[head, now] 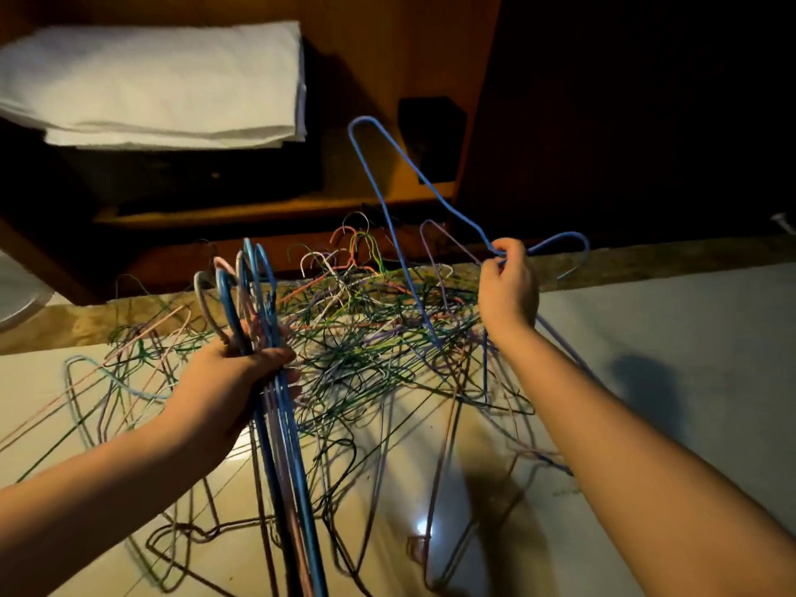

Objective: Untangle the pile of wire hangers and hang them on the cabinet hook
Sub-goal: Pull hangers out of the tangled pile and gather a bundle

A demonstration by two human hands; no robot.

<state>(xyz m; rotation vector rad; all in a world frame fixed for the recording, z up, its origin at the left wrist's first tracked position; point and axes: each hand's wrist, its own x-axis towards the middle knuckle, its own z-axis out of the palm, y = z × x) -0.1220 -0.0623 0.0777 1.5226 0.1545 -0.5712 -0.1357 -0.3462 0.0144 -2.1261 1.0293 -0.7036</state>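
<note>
Above the tangled pile of wire hangers, the person's right hand is pinching a blue hanger at its twisted neck. The left hand is gripping a bundle of freed hangers just below their hooks. The pile is lying on a glossy pale surface in front of the wooden cabinet, where a folded white towel is sitting on a shelf. No cabinet hook is showing.

The likeliest trouble is a snag. The blue hanger's lower end is dipping into the pile, so a sharp pull would probably drag other hangers up with it or bend the thin wire. The bundle's lower ends are also hanging close over the tangle and could catch.

The blue hanger is turned on its side, with its hook pointing right and curling downward. Its long bar is running steeply from the upper left corner down into the pile. The bundle is standing nearly upright, hooks on top.
</note>
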